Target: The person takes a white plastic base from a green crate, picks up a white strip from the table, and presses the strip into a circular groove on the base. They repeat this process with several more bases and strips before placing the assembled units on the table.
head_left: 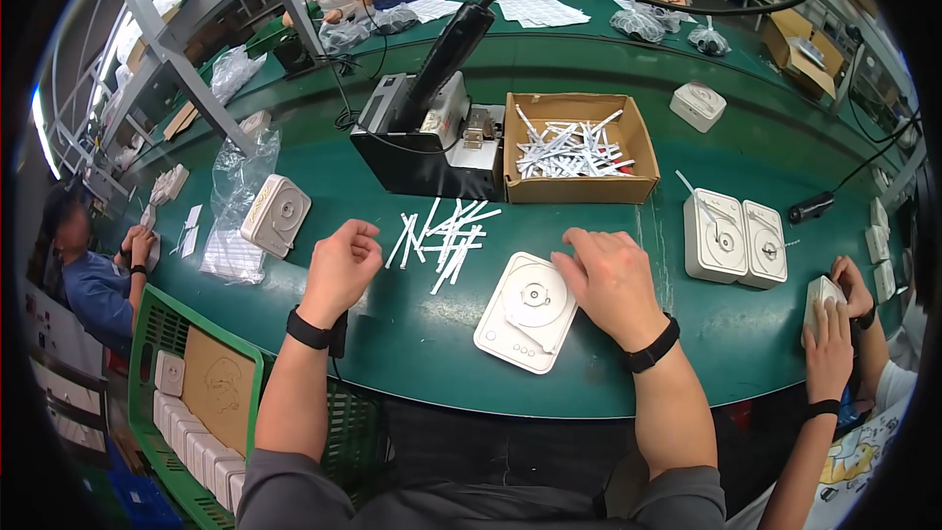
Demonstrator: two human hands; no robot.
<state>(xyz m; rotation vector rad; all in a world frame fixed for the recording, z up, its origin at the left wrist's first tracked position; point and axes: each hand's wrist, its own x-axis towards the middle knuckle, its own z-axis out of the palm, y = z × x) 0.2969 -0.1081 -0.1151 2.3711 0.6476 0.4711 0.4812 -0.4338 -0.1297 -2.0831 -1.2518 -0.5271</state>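
A white turntable-shaped device [530, 312] lies on the green bench in front of me, its round platter and arm facing up. My right hand [616, 283] hovers at its upper right edge, thumb and fingers apart, with nothing seen between them; whether the thumb touches the casing, I cannot tell. Over the bench to the left is my left hand [341, 270], its fingers curled in toward the thumb and no object showing in them. Beside that hand lies a loose pile of thin white strips [453, 238].
Behind the strips stand a black-and-grey machine [422, 162] and a cardboard box [579, 191] of strips. More white devices [278, 216] sit left and right [714, 236]. A green crate [257, 373] holds several at lower left. A co-worker's hands [832, 334] hold one at right.
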